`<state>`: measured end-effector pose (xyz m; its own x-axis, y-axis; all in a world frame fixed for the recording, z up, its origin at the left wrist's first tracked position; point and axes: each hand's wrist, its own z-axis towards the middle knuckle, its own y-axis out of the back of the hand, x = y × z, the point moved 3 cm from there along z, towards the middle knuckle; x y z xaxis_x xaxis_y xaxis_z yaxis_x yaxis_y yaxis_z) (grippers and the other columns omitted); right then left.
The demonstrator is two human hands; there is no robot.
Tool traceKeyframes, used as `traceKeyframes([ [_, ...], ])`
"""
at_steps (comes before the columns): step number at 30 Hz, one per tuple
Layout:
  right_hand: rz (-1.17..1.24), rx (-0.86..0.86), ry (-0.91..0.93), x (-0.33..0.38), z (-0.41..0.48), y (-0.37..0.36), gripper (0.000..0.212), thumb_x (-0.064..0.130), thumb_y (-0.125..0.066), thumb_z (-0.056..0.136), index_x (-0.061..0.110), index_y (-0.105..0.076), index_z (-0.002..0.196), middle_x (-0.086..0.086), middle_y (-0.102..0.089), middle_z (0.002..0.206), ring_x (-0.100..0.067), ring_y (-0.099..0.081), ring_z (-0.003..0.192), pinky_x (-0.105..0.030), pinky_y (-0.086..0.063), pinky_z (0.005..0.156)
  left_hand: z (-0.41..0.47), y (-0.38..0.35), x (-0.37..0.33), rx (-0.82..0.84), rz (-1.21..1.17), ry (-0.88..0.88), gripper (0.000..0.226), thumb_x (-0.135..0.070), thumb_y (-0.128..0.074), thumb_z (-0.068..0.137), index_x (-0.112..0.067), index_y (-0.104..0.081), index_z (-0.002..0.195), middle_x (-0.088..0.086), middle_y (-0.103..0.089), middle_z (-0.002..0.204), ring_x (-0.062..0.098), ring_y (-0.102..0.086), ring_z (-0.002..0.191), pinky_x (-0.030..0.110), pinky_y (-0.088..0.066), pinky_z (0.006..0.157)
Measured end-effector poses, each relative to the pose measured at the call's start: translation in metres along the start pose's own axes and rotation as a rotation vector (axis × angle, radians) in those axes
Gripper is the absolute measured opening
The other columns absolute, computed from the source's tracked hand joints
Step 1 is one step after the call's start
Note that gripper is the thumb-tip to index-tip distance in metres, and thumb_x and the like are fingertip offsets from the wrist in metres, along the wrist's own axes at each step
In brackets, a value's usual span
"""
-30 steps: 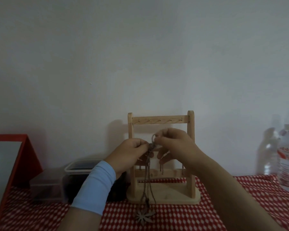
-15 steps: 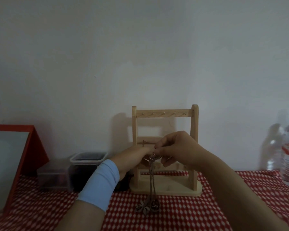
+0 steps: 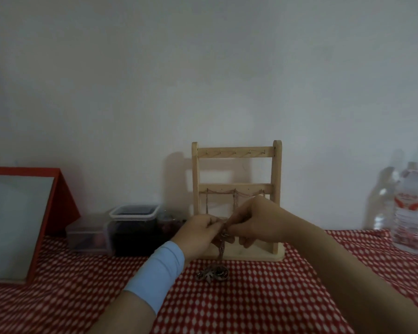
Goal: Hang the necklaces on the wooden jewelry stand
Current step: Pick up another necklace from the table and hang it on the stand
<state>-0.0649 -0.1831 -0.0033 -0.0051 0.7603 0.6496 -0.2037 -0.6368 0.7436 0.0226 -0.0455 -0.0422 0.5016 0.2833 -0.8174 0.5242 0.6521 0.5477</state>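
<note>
The wooden jewelry stand (image 3: pixel 276 179) stands upright on the red checked cloth against the wall. Thin chains (image 3: pixel 235 196) hang from its middle bar; the hooks on the top bar are bare. In front of the stand's lower part, my left hand (image 3: pixel 198 233) and my right hand (image 3: pixel 258 220) meet and both pinch the top of a necklace (image 3: pixel 222 247). Its chain drops straight down, and its star-shaped pendant (image 3: pixel 211 273) lies with a small heap of chain on the cloth. A light blue band wraps my left wrist.
A red-framed mirror (image 3: pixel 17 225) leans at the left. Clear plastic boxes (image 3: pixel 133 227) with dark contents sit left of the stand. Two water bottles (image 3: pixel 413 210) stand at the right edge. The red checked table (image 3: pixel 263 304) spreads in front.
Both hands have come down with the necklace, from the middle bar's height to the stand's lower part. The pendant, which hung just above the cloth, now lies on it.
</note>
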Motion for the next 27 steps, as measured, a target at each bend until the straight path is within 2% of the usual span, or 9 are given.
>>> traceKeyframes([
  [4,-0.168,-0.046,-0.023,-0.014,-0.02,-0.002,0.004,0.021,-0.081,0.085,0.024,-0.082,0.088,0.007,-0.076,0.082,-0.01,-0.072,0.073,-0.019,-0.06,0.067,-0.002,-0.021,-0.011,0.08,0.127,0.006,0.027,-0.026,-0.044,0.102,-0.02,-0.07,0.094,-0.003,-0.073,0.093,0.005,-0.068,0.083,0.017,-0.052,0.077],
  [7,-0.362,-0.081,-0.022,-0.025,-0.034,-0.006,0.005,0.024,-0.075,0.086,0.024,-0.078,0.09,0.008,-0.07,0.09,-0.008,-0.066,0.082,-0.014,-0.054,0.07,-0.007,-0.04,-0.021,0.181,0.2,0.088,0.048,-0.049,-0.044,0.086,-0.011,-0.07,0.098,0.015,-0.072,0.106,0.03,-0.067,0.1,0.043,-0.052,0.095],
  [8,-0.379,-0.086,-0.024,-0.03,-0.039,-0.007,0.005,0.023,-0.074,0.086,0.023,-0.077,0.09,0.008,-0.069,0.091,-0.007,-0.065,0.082,-0.012,-0.051,0.067,-0.007,-0.045,-0.022,0.204,0.205,0.098,0.059,-0.057,-0.043,0.078,-0.009,-0.071,0.099,0.015,-0.072,0.104,0.032,-0.066,0.1,0.046,-0.051,0.095],
  [11,-0.258,-0.133,-0.017,-0.044,-0.05,-0.005,0.006,0.02,-0.069,0.089,0.022,-0.073,0.086,0.008,-0.068,0.09,-0.007,-0.066,0.08,-0.015,-0.053,0.063,-0.007,-0.054,-0.019,0.203,0.237,0.113,0.039,-0.042,-0.047,0.09,-0.015,-0.061,0.066,0.003,-0.061,0.068,0.023,-0.058,0.074,0.033,-0.045,0.073],
  [13,-0.118,-0.19,-0.045,-0.054,-0.055,-0.004,0.009,0.017,-0.065,0.093,0.015,-0.072,0.089,0.0,-0.07,0.089,-0.014,-0.069,0.076,-0.025,-0.06,0.065,-0.007,-0.057,-0.012,0.177,0.231,0.13,0.039,-0.033,-0.049,0.095,-0.024,-0.05,0.057,-0.005,-0.049,0.062,0.017,-0.05,0.07,0.032,-0.038,0.068],
  [18,0.175,-0.228,-0.179,-0.064,-0.056,-0.019,0.023,0.018,-0.049,0.102,0.0,-0.062,0.101,-0.012,-0.067,0.089,-0.023,-0.067,0.067,-0.034,-0.06,0.055,-0.009,-0.065,-0.011,0.028,0.222,0.142,0.026,-0.037,-0.05,0.093,-0.026,-0.064,0.073,-0.005,-0.065,0.079,0.019,-0.063,0.089,0.034,-0.045,0.084],
  [20,0.125,-0.183,-0.192,-0.065,-0.054,-0.024,0.027,0.021,-0.044,0.103,0.0,-0.059,0.096,-0.011,-0.064,0.088,-0.024,-0.064,0.067,-0.036,-0.056,0.057,-0.01,-0.066,-0.012,-0.032,0.175,0.129,0.025,-0.036,-0.05,0.094,-0.024,-0.062,0.075,-0.002,-0.064,0.082,0.016,-0.06,0.085,0.033,-0.043,0.082],
  [23,-0.077,-0.148,-0.111,-0.067,-0.054,-0.025,0.025,0.023,-0.046,0.103,0.013,-0.054,0.081,-0.002,-0.059,0.081,-0.015,-0.056,0.069,-0.032,-0.05,0.064,-0.012,-0.069,-0.009,-0.015,0.076,0.129,0.024,-0.037,-0.048,0.096,-0.022,-0.063,0.085,0.002,-0.066,0.089,0.017,-0.059,0.086,0.031,-0.044,0.081],
  [27,-0.068,-0.316,-0.061,-0.073,-0.051,-0.019,0.029,0.025,-0.051,0.101,0.01,-0.066,0.081,-0.006,-0.069,0.078,-0.01,-0.051,0.06,-0.029,-0.046,0.058,-0.011,-0.067,-0.003,-0.003,0.009,0.17,0.024,-0.037,-0.052,0.097,-0.027,-0.072,0.089,-0.01,-0.069,0.093,0.011,-0.062,0.094,0.024,-0.048,0.084],
])
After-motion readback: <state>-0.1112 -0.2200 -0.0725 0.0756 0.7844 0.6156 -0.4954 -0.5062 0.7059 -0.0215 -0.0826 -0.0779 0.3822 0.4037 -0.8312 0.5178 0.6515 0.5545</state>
